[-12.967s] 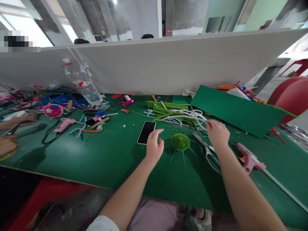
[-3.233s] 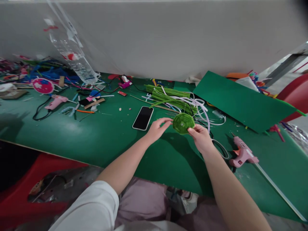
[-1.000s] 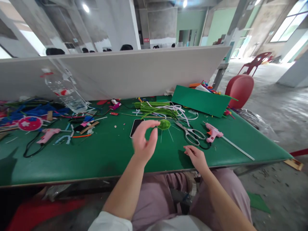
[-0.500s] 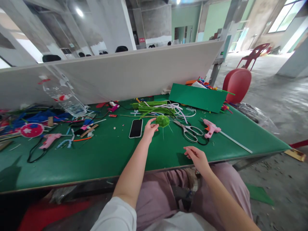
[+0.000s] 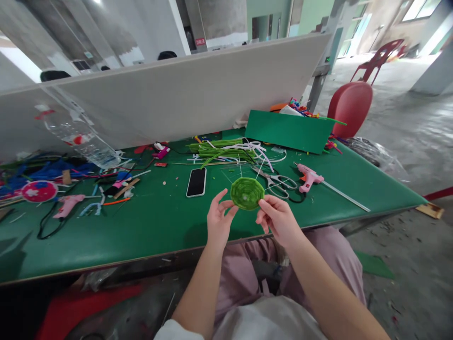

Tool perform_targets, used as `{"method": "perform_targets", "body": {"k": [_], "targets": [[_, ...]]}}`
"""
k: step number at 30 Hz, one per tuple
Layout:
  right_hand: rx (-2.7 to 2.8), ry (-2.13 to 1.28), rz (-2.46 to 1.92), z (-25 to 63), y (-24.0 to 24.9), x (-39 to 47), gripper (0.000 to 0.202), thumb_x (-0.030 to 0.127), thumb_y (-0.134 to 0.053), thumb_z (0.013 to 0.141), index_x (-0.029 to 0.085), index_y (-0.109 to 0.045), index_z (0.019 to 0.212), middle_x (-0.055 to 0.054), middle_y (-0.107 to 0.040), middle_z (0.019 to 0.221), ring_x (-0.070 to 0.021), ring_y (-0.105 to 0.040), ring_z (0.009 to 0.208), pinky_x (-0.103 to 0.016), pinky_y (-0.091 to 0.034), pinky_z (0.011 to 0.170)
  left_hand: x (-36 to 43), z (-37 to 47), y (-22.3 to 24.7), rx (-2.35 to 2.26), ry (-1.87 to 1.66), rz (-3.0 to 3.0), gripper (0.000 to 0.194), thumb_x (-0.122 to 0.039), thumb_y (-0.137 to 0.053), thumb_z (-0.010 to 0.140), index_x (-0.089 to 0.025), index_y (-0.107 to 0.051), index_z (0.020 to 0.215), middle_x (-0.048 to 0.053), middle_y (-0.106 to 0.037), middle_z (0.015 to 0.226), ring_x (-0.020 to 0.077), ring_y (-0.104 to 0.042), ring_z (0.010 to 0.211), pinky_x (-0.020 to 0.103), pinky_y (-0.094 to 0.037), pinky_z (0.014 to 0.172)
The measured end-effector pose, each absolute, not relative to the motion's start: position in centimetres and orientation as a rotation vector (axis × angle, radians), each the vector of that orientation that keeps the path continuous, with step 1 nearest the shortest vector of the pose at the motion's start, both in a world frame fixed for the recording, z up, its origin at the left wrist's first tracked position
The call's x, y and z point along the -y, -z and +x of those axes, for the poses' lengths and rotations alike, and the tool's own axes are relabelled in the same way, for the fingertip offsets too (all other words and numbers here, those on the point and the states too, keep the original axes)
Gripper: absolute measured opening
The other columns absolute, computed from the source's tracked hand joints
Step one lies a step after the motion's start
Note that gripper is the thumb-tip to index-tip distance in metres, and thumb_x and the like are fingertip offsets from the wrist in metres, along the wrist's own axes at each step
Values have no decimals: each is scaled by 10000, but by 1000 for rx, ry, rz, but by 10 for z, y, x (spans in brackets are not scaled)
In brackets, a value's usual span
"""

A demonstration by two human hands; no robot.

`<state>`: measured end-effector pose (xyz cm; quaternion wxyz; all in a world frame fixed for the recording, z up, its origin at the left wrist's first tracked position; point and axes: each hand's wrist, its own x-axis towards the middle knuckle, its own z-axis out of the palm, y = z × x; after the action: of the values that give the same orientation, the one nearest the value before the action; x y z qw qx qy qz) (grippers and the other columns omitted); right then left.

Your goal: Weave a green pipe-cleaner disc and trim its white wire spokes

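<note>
A round green disc, wound in rings with thin pale strands sticking out of its edge, is held up above the near part of the table. My right hand pinches the disc's right edge between thumb and fingers. At its left edge is my left hand, fingers apart and curved, the fingertips close to or touching the rim. Behind the disc lies a bundle of green stems with white and lilac strips. Silver scissors rest to the right, partly behind the strands.
A white-edged phone lies left of the disc. One pink glue gun is at right, another at left. A plastic bottle leans among craft scraps. A green board stands at the back; a red chair is beyond the table.
My right hand has risen from the table edge and taken hold of the disc. The disc has come nearer and now shows its round face. My left hand's fingers have opened. The view has shifted slightly.
</note>
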<state>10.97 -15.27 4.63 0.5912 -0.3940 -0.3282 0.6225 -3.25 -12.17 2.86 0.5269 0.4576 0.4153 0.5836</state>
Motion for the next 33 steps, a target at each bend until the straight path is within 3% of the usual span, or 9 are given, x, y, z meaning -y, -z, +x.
{"method": "perform_targets", "body": {"k": [3, 8, 12, 14, 17, 22, 24, 28, 33], "targets": [[894, -1326, -988, 111, -43, 155, 205, 387, -562, 767, 190, -505, 761, 19, -625, 515, -91, -512, 354, -176, -410, 317, 127, -32, -28, -1135, -1476, 1139, 476, -282, -669, 677, -215, -521, 1125, 26, -638, 870, 146, -577, 914, 292, -412, 869], [1536, -829, -1117, 125, -43, 162, 209, 247, -430, 850, 195, -630, 883, -49, -691, 787, -158, -647, 698, -265, -533, 588, 135, -40, -26, -969, -1240, 874, 417, -472, -536, 755, -170, -545, 1042, 40, -646, 747, 155, -616, 650, 300, -481, 643], [2008, -336, -1065, 140, -46, 163, 335, 147, -350, 866, 207, -627, 1045, -79, -675, 902, -176, -624, 815, -311, -520, 706, 143, -49, -28, -667, -930, 806, 511, -558, -489, 746, -159, -516, 1063, 108, -662, 892, 245, -648, 759, 367, -506, 643], [2153, -201, -1017, 143, -45, 161, 365, 133, -326, 874, 196, -593, 1115, -91, -666, 910, -180, -607, 850, -317, -512, 727, 146, -51, -28, -613, -854, 815, 508, -534, -526, 731, -163, -500, 1077, 120, -654, 935, 250, -652, 739, 362, -514, 600], [2261, -137, -940, 142, -41, 162, 374, 132, -314, 880, 191, -574, 1144, -89, -658, 879, -175, -598, 874, -312, -513, 735, 148, -46, -27, -733, -839, 806, 435, -440, -588, 716, -144, -502, 1023, 98, -663, 803, 206, -636, 562, 305, -490, 465], [2195, -95, -898, 151, -29, 173, 350, 141, -379, 849, 239, -600, 1102, -57, -683, 936, -163, -628, 842, -301, -524, 724, 146, -38, -28, -1049, -1122, 768, 294, -272, -612, 693, -141, -504, 933, 17, -628, 633, 153, -572, 405, 269, -453, 382], [2065, -8, -1011, 167, -25, 170, 313, 167, -424, 829, 254, -627, 1051, -41, -698, 865, -163, -642, 759, -293, -524, 691, 145, -40, -30, -1132, -1199, 762, 296, -264, -601, 689, -138, -501, 937, 8, -616, 592, 160, -567, 388, 258, -431, 353], [1834, 153, -1495, 211, -13, 128, 266, 226, -443, 834, 192, -642, 1008, -82, -675, 942, -206, -617, 869, -340, -473, 799, 143, -53, -35, -1198, -1292, 743, 314, -263, -590, 670, -121, -503, 937, 0, -588, 523, 170, -558, 369, 260, -422, 338], [2135, 249, -1903, 245, 10, 65, 306, 318, -510, 811, 116, -630, 1006, -148, -662, 950, -269, -599, 874, -377, -430, 779, 149, -64, -40, -1213, -1373, 682, 377, -197, -536, 649, -153, -503, 1022, -4, -593, 653, 124, -555, 378, 216, -400, 323]]}}
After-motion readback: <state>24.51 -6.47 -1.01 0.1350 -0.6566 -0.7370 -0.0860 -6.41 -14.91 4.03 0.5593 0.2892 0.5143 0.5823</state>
